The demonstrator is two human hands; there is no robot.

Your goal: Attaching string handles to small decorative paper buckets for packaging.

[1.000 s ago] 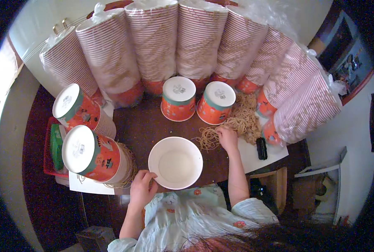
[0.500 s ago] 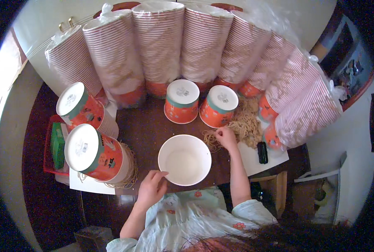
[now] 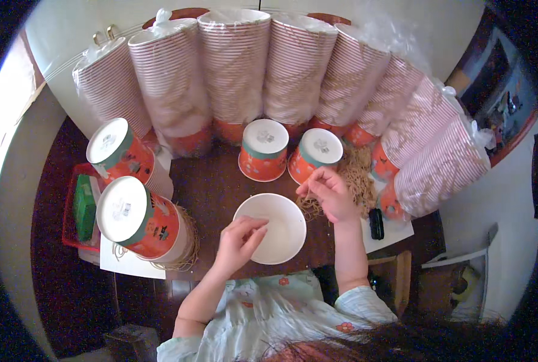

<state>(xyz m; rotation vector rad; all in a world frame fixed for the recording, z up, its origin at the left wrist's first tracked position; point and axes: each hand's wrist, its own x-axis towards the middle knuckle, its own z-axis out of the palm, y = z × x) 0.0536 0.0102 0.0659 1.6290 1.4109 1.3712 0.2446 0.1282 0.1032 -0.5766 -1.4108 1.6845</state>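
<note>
A white paper tub (image 3: 281, 241) stands mouth up before me on the dark table. My left hand (image 3: 237, 244) hovers over its left rim, fingers stretched with the thumb a little apart, and nothing shows in it. Beyond the tub's right side is my right hand (image 3: 334, 196), raised with fingertips pinched together; whatever they hold is too small to make out. Just under and behind it lies a pile of tan string-like loops (image 3: 359, 175). Two upside-down orange tubs with white bases, a left one (image 3: 263, 161) and a right one (image 3: 305, 161), stand behind.
Several tall plastic-wrapped stacks of tubs (image 3: 233, 72) curve round the table's far side. At left, two stacks of inverted orange tubs (image 3: 160, 232) stand near a red basket (image 3: 70, 211) holding a green box (image 3: 85, 208). A black object (image 3: 376, 224) lies at right.
My right hand has lifted off the tan loops toward the right orange tub. My left hand has moved from the tub's side to over its rim, up and right.
</note>
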